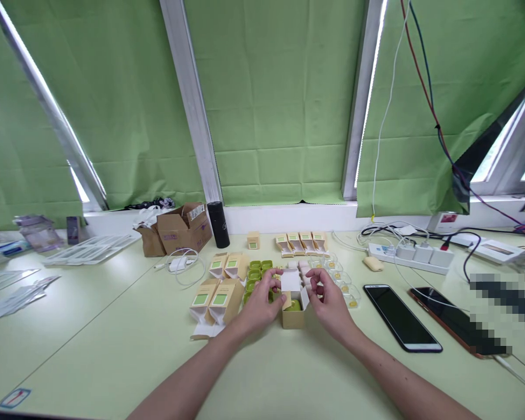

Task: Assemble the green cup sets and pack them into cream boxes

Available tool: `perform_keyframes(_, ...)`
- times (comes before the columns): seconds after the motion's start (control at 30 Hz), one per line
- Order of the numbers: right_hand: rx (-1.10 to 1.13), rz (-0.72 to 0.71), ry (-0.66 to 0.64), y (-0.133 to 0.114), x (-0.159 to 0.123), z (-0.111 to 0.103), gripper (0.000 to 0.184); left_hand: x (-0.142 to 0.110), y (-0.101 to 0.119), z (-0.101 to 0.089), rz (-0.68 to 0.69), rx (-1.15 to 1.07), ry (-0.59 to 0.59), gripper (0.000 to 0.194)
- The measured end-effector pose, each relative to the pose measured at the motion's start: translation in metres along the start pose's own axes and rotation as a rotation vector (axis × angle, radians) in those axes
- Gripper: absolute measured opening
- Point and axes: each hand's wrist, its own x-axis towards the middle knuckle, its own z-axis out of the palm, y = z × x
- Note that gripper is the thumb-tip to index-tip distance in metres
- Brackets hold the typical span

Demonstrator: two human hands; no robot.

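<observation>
The open box (293, 319), midway between the desk's (266, 379) front and back edges, looks light, its thin flaps easily creased; the lower walls suit holding. The left hand's (262, 303) thumb and forefinger stand apart; whether the right hand (331, 300) pinches a flap, I cannot tell.

Green-covered windows (271, 105) behind pale table (114, 350)

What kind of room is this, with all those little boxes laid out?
Probably a small workshop or office used for packing: open little boxes stand grouped beside green cups on a pale table, with a power strip to the right.
</observation>
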Motion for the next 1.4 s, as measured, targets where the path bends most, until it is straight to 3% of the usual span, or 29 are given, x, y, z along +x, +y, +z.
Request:
perform_keyframes(0.83, 0.017, 0.008, -0.021, -0.0038, -0.0008, 0.0021, 0.027, -0.0014, -0.0011, 0.0041, 0.041, 0.008, 0.034, 0.053)
perform_keyframes(1.4, -0.026, 0.075, -0.163, -0.0016, -0.0046, 0.0066, 0.034, -0.0027, 0.0039, 0.0038, 0.039, 0.017, 0.035, 0.051)
